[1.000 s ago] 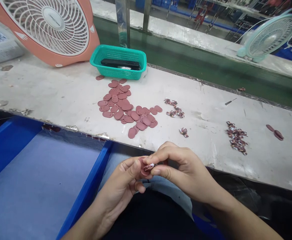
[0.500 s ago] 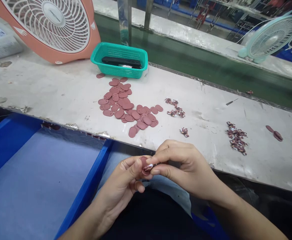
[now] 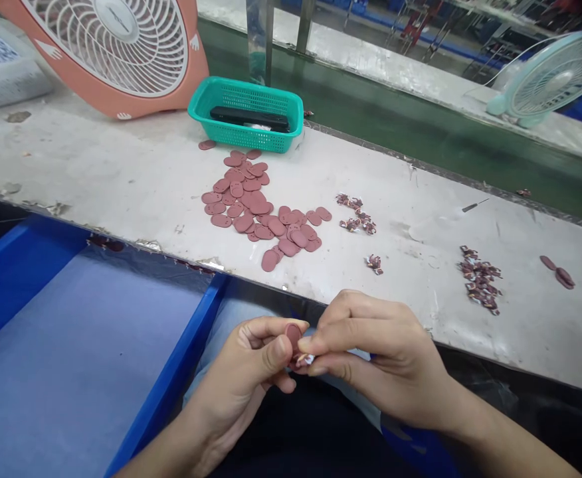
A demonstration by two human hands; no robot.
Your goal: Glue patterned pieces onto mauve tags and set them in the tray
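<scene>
My left hand (image 3: 241,372) pinches a flat oval reddish-pink piece (image 3: 293,336) between thumb and fingers. My right hand (image 3: 383,358) holds a small printed white-and-red piece (image 3: 303,359) between thumb and forefinger, right at the oval's lower end. Both hands are over my lap, just below the bench edge. On the white-topped workbench (image 3: 101,162) lies a loose pile of matching oval pieces (image 3: 251,209). Two groups of small printed pieces (image 3: 358,214) (image 3: 480,279) lie to its right.
A teal plastic basket (image 3: 246,136) holding a black object stands behind the pile. An orange-framed fan (image 3: 121,86) stands at the back left and a pale teal fan (image 3: 553,76) at the back right. A blue tray (image 3: 72,332) sits below the bench at left.
The small printed piece has shifted down from the face of the oval to its lower end. Both hands have moved slightly right, and the view has shifted a little.
</scene>
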